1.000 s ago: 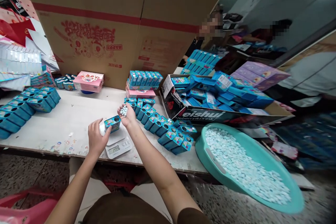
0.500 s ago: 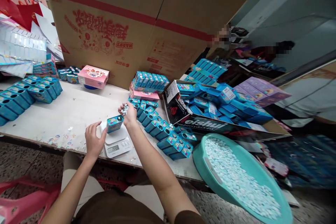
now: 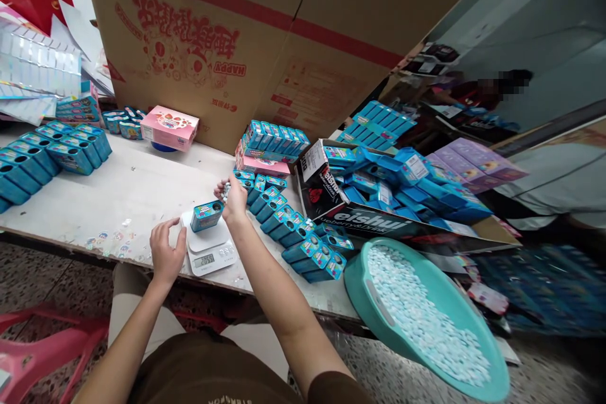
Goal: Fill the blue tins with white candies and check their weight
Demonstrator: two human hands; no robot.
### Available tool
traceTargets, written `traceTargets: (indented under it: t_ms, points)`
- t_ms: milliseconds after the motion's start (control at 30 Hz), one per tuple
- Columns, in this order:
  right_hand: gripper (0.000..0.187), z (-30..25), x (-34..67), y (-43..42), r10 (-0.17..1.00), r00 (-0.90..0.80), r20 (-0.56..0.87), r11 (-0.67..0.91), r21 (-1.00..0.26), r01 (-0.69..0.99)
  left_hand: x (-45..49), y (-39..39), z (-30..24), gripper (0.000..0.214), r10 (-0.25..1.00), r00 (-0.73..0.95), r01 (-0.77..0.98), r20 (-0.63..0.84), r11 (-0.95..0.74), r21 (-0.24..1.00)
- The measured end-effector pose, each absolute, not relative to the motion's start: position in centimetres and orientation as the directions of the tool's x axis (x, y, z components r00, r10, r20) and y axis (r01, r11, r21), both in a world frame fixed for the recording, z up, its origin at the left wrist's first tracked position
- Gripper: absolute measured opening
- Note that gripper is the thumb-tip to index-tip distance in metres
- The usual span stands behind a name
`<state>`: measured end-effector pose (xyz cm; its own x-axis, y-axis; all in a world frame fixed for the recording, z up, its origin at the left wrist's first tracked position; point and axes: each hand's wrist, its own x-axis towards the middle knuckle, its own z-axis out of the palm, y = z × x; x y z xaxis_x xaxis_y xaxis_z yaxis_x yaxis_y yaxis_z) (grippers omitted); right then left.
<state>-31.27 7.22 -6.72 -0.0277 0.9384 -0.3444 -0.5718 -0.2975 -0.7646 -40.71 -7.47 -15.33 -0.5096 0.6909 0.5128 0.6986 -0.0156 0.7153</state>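
Observation:
A small teal tin (image 3: 206, 214) stands open on a white digital scale (image 3: 208, 247) near the table's front edge. My right hand (image 3: 233, 197) is cupped just right of the tin, closed round a handful of small white candies (image 3: 226, 189). My left hand (image 3: 165, 251) rests on the table just left of the scale, fingers curled and apart, holding nothing. A teal basin (image 3: 369, 303) full of white candies sits at my right, overhanging the table.
Rows of teal tins (image 3: 293, 233) lie right of the scale, more tins (image 3: 52, 154) at the far left. An open carton (image 3: 379, 218) of blue boxes, a pink box (image 3: 169, 127) and a big cardboard box (image 3: 265, 31) stand behind. A pink stool (image 3: 28, 353) is at lower left.
My left hand let go of the tin and drew back to the table left of the scale. The right hand closed more over the candies by the tin. The scale reading rose.

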Motion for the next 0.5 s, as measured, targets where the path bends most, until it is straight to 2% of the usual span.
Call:
traceTargets:
  t_ms: [500]
  points:
    - [0.029, -7.25, -31.49, 7.33, 0.945, -0.007, -0.326, -0.264, -0.753, -0.603, -40.59, -7.81, -15.20, 0.022, 0.682, -0.516, 0.693, 0.518, -0.023, 0.720]
